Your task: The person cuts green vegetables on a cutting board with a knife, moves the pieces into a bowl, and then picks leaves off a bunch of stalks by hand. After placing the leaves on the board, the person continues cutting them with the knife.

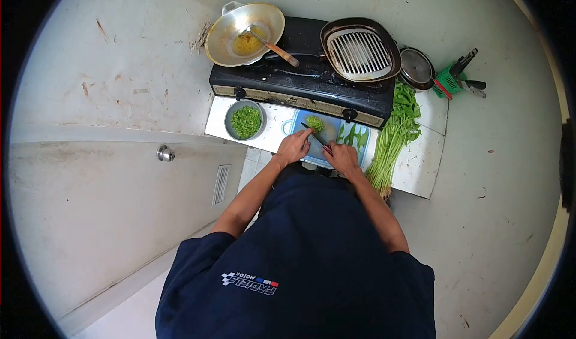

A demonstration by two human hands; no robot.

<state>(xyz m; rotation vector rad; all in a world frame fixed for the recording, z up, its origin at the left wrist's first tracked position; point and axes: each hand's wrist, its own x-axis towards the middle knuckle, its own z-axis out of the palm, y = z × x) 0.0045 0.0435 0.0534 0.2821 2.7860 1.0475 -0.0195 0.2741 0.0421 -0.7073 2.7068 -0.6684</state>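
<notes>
Both hands are over a blue cutting board (334, 122) at the counter's front edge. My right hand (342, 158) is closed around the handle of a knife (318, 137), whose dark blade points up and left. My left hand (294, 145) is near the blade's tip, a finger stretched toward it; whether it holds anything is hidden. Just beyond the tip is a small pile of chopped greens (315, 123). Longer green pieces (354, 136) lie on the board's right part. A grey bowl (227, 122) of chopped greens (246, 122) stands left of the board.
Behind the board is a black stove (300, 78) with a wok (225, 36) and ladle (282, 54) at left, a grill pan (360, 54) at right. Leafy stalks (390, 144) lie along the board's right. Farther right are a round pan (416, 68) and green utensil basket (447, 82).
</notes>
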